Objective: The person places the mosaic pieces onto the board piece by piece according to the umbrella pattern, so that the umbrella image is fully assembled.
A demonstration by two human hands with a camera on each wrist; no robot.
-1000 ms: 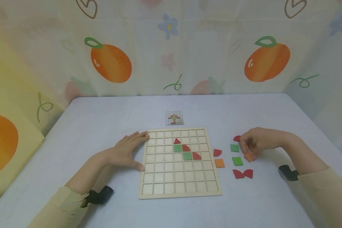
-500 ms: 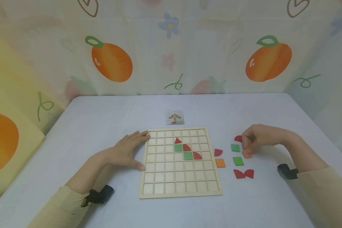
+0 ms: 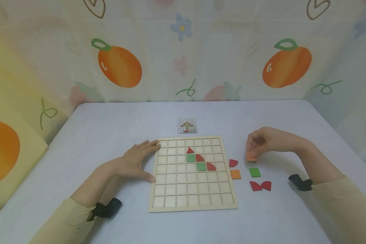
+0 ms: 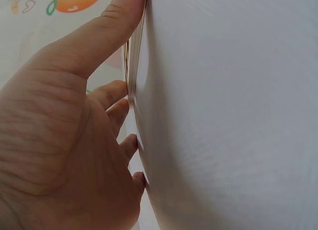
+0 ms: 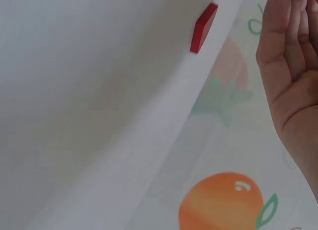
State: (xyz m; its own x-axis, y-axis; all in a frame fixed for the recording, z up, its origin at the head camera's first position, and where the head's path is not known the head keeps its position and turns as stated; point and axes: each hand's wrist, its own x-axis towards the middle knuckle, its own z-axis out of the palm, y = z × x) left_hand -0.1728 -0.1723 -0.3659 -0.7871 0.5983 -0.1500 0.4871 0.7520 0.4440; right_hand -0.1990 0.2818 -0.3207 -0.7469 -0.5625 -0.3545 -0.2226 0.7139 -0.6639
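My right hand [image 3: 264, 139] pinches an orange square tile [image 3: 251, 157] just above the table, right of the wooden grid board [image 3: 193, 210]. Fingers spread, my left hand [image 3: 133, 163] touches the board's left edge; the left wrist view shows its thumb and fingertips along that edge. In the grid lie a red triangle [image 3: 190, 150], two green squares [image 3: 190, 158] and two red quarter-circles [image 3: 211, 166]. Beside the board are a red quarter-circle [image 3: 233, 163], another orange square [image 3: 236, 174], a green square [image 3: 255, 172] and two red quarter-circles [image 3: 256, 186]. A red piece [image 5: 203, 29] shows in the right wrist view.
Beyond the board lies a small pattern card [image 3: 187, 125] with a coloured figure on a grid. A white cloth covers the table [image 3: 116, 125]. Behind hangs a printed curtain [image 3: 158, 61]. Each wrist carries a black camera [image 3: 300, 183].
The right hand has moved left and slightly away with the orange square, which it has lifted. It now covers the farther green square and red quarter-circle. The left hand stays put.
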